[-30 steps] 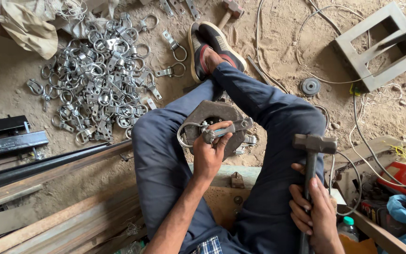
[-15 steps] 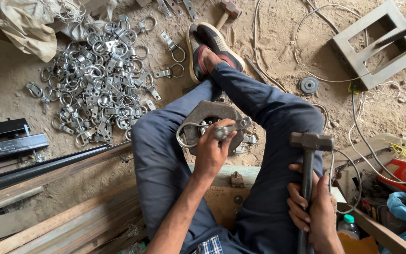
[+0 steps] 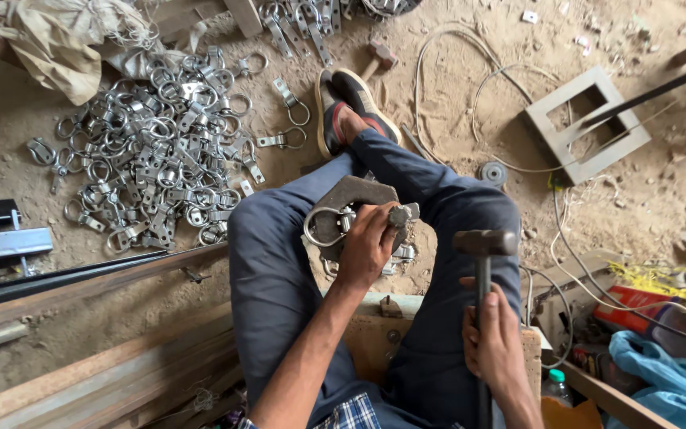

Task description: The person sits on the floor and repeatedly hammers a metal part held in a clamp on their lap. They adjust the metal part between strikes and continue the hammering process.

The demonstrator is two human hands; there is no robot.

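Small metal ring clamp (image 3: 329,227) sits on a steel block (image 3: 351,199) between the knees, ring to the left, strap end under the thumb. It looks rigid, light and smooth-plated, likely slippery; best pinched at the flat strap, clear of the strike spot. Left hand (image 3: 368,245) pinches it, fingers curled tight on the strap and stud (image 3: 400,215). Right hand (image 3: 495,340) wraps the hammer (image 3: 483,243) handle low, fingers closed round it, head raised upright above the right thigh. The hammer looks head-heavy, stiff. Pile of same clamps (image 3: 148,163) lies on dirt floor (image 3: 454,95) to the left; a second mallet (image 3: 376,57) sits by the shoe (image 3: 347,103).
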